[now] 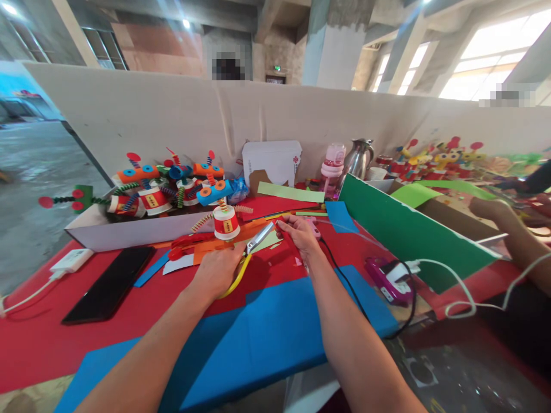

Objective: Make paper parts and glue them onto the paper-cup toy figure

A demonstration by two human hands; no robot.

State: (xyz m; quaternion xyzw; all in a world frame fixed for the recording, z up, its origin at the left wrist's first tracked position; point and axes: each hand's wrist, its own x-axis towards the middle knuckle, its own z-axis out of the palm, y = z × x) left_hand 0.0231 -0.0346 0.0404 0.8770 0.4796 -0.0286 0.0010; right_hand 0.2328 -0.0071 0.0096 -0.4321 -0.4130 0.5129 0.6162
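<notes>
My left hand (pixel 218 269) grips a pair of scissors (pixel 237 276) with yellow handles, its metal blades pointing up and right. Between the fingertips of my right hand (pixel 300 234) is a strip of red paper (pixel 290 239), close to the scissor tips. Whether the blades touch the paper I cannot tell. Just behind the scissors stands a paper-cup figure (pixel 226 222) with a blue tube head and folded-paper arms. Scraps of orange paper (pixel 206 250) and pale green paper lie under and around my hands.
A white box (pixel 90 236) of similar cup figures stands back left, near a black phone (pixel 107 285) and a white charger (pixel 71 261). At right are a green board (pixel 413 229), a purple power strip (pixel 390 281) with cables, and another person's hand (pixel 495 212). Blue paper (pixel 275 330) covers the front edge.
</notes>
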